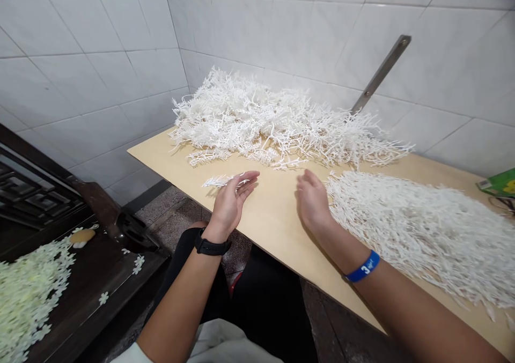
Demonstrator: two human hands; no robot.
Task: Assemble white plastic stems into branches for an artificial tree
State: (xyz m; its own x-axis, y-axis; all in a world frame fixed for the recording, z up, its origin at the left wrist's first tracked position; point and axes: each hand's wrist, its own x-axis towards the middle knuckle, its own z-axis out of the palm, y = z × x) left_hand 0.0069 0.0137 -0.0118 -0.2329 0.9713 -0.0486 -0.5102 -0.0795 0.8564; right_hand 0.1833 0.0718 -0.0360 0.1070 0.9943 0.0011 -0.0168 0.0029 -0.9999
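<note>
My left hand [230, 201], with a black band on its wrist, hovers over the front part of the board with its fingers stretched out and slightly curved. A white plastic-looking branched sprig [217, 181] lies just behind it, partly covered by the fingers; whether they touch cannot be made out. Across a gap of bare board, my right hand [313, 198] has its fingers extended and a little blurred, with nothing visible in it. It is beside the left end of a flat spread of white sprigs [418, 223]. A blue wristband circles the right wrist.
Behind both hands, a tall heap of tangled white sprigs [261, 116] covers the back of the tan board [277, 213] by the tiled wall. A metal bar [382, 73] leans there. Pale flower pieces [28, 293] lie on dark furniture at left. A green packet [499, 183] is at far right.
</note>
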